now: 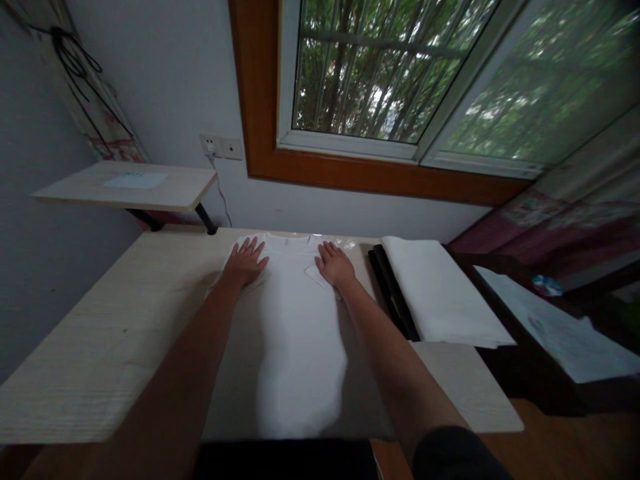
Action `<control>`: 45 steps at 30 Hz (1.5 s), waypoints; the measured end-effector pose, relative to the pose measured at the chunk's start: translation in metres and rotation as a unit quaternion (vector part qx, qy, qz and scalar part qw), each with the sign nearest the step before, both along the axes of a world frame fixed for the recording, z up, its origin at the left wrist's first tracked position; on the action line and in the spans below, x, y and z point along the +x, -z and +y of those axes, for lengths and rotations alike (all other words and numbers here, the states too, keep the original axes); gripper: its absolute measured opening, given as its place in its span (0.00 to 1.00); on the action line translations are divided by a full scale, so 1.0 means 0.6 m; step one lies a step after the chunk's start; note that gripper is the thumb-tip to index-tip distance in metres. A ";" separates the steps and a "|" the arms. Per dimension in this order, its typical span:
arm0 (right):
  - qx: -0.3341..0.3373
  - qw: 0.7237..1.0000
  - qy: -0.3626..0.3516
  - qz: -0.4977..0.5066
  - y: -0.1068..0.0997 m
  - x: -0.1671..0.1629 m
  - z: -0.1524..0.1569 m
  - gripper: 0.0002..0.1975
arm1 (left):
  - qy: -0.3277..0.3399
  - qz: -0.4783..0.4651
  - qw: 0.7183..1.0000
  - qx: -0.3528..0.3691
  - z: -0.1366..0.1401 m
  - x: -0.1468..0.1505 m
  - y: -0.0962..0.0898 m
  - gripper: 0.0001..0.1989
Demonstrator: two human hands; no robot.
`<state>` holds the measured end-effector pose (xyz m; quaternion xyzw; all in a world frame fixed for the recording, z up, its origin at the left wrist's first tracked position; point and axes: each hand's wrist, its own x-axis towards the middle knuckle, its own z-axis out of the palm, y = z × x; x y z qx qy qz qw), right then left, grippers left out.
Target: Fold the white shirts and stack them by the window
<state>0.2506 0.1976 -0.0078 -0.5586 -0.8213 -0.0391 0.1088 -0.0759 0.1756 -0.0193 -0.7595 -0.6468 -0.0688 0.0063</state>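
A white T-shirt point(295, 320) lies spread on the wooden table, its neckline toward the wall and its lower end toward me. My left hand point(246, 261) rests flat on the left shoulder and sleeve area, fingers spread. On the opposite shoulder, my right hand point(335, 265) presses down with its fingers stretched out and closer together. Neither hand grips the cloth. Both sleeves look partly covered by my hands and wrists.
Right of the shirt, a black bar-like object point(393, 293) lies beside a folded white sheet point(443, 287). A raised shelf point(175, 183) with a paper stands at the back left. Behind the table point(115, 320) are a wall socket point(220, 147) and a window.
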 end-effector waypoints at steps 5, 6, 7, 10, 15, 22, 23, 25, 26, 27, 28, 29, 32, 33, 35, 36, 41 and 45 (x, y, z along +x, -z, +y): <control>0.020 0.999 0.009 0.023 -0.014 0.000 -0.028 0.28 | -0.007 -0.008 1.000 0.006 0.002 0.002 0.002 0.34; 0.017 0.999 0.007 0.028 -0.017 0.001 -0.037 0.28 | -0.009 -0.012 1.000 0.013 0.001 0.002 0.002 0.33; 0.013 0.999 0.004 0.035 -0.020 0.002 -0.047 0.28 | -0.010 -0.017 1.000 0.024 0.000 0.003 0.001 0.33; -0.004 0.999 -0.013 0.046 -0.023 0.009 -0.084 0.28 | -0.003 -0.040 0.996 0.074 -0.006 0.004 -0.005 0.31; -0.031 0.998 -0.041 0.024 -0.011 0.039 -0.149 0.29 | 0.033 -0.086 0.988 0.125 -0.021 -0.001 -0.021 0.28; -0.038 0.998 -0.046 -0.003 0.001 0.066 -0.183 0.31 | 0.076 -0.096 0.986 0.109 -0.053 0.003 -0.031 0.28; -0.040 0.998 -0.046 -0.004 0.001 0.066 -0.182 0.31 | 0.089 -0.086 0.987 0.099 -0.064 0.005 -0.032 0.28; -0.045 0.998 -0.045 -0.007 0.000 0.065 -0.181 0.32 | 0.118 -0.064 0.988 0.074 -0.091 0.007 -0.032 0.27; -0.047 0.998 -0.045 -0.008 -0.001 0.064 -0.180 0.32 | 0.129 -0.053 0.988 0.063 -0.107 0.006 -0.031 0.27; -0.047 0.998 -0.045 -0.009 -0.001 0.064 -0.179 0.32 | 0.133 -0.042 0.989 0.053 -0.123 0.004 -0.029 0.28; -0.048 0.998 -0.045 -0.009 -0.001 0.064 -0.178 0.32 | 0.130 -0.031 0.990 0.046 -0.140 0.001 -0.026 0.28; -0.049 0.998 -0.045 -0.010 -0.001 0.064 -0.178 0.33 | 0.122 -0.022 0.991 0.040 -0.155 -0.004 -0.022 0.28; -0.052 0.998 -0.046 -0.011 -0.001 0.064 -0.176 0.33 | 0.088 -0.001 0.996 0.024 -0.188 -0.018 -0.007 0.30; -0.052 0.997 -0.047 -0.012 -0.002 0.064 -0.175 0.33 | 0.079 0.005 0.997 0.019 -0.194 -0.023 -0.003 0.31; -0.054 0.997 -0.048 -0.013 -0.002 0.062 -0.172 0.34 | 0.069 0.013 0.997 0.012 -0.197 -0.028 0.001 0.32; -0.054 0.997 -0.049 -0.014 -0.003 0.062 -0.170 0.34 | 0.067 0.015 0.998 0.010 -0.196 -0.030 0.002 0.32; -0.054 0.997 -0.048 -0.008 -0.005 0.058 -0.158 0.34 | 0.069 0.019 0.997 0.015 -0.177 -0.029 -0.005 0.32; -0.060 0.997 -0.043 -0.012 -0.005 0.054 -0.142 0.34 | 0.070 0.020 0.997 0.015 -0.157 -0.031 -0.007 0.32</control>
